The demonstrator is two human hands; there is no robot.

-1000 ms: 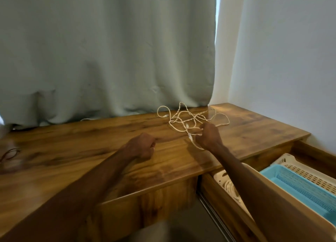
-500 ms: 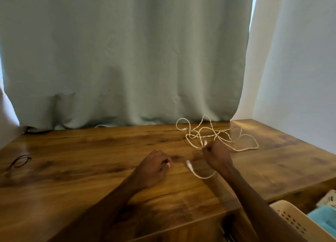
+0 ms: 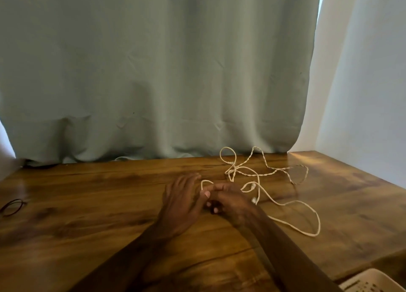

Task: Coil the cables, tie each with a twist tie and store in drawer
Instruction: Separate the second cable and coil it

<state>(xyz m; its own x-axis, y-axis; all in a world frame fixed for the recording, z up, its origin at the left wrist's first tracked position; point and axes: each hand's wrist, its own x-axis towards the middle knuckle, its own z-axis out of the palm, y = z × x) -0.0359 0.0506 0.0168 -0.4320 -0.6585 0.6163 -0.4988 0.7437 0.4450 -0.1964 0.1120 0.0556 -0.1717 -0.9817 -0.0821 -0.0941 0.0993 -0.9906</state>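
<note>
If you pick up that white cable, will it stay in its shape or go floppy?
Probably floppy: the white cable lies in loose, wiggly loops on the table, so it would likely droop. It looks thin, so probably light. Its loops cross, so lifting may tangle it.

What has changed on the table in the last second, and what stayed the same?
The left hand uncurled and moved right to meet the right hand, which grips the white cable and has pulled a strand nearer, leaving a long loop on its right. The tangle's far part by the curtain and the dark cable at the far left stayed put.
</note>
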